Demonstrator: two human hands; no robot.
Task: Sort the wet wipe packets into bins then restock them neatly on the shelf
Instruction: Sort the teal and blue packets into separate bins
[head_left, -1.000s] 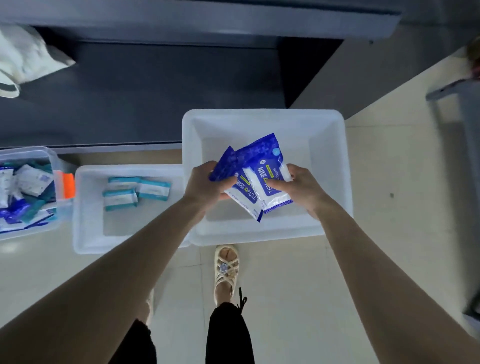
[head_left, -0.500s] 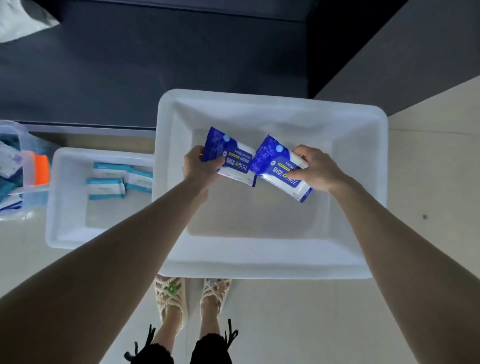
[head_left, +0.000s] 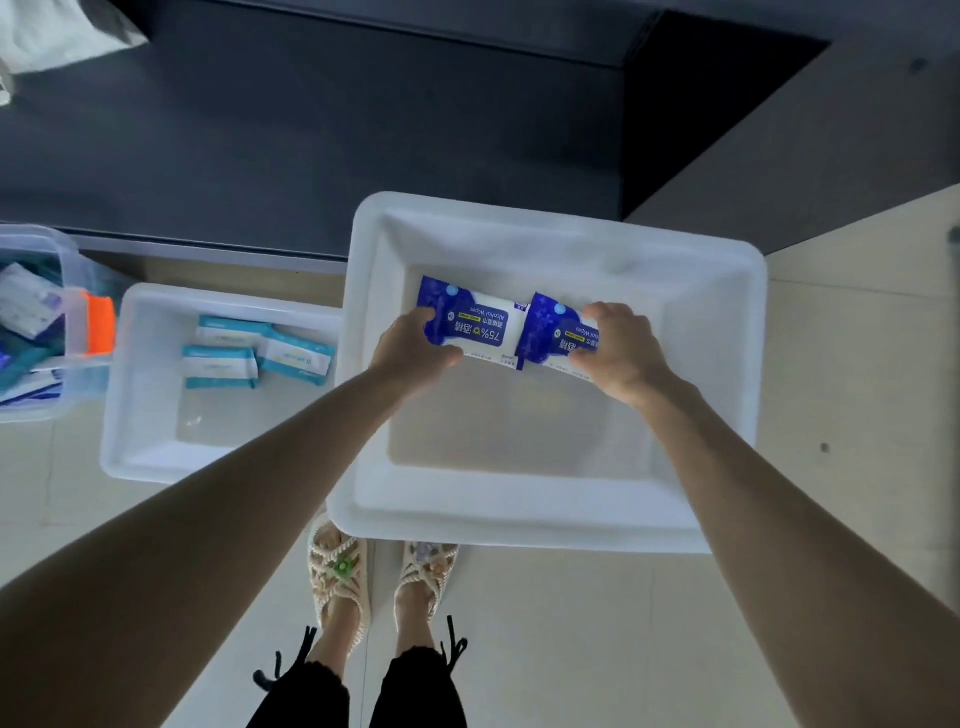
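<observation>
Two blue packets (head_left: 470, 327) inside white bin (head_left: 519, 525): left hand (head_left: 410, 349) gripping one, right hand (head_left: 623, 353) half-hiding the other

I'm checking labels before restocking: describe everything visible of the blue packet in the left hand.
The blue packet is a glossy pouch, dark blue and white, printed "75%" and "Alcohol Wipes" upside down. The left hand grips its left end inside the large white bin; its right end meets the second packet.

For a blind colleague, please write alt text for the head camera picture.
The left hand holds a blue wipe packet and the right hand a second blue packet, side by side in a large white bin. Left of it, a smaller white bin holds teal packets.
</observation>
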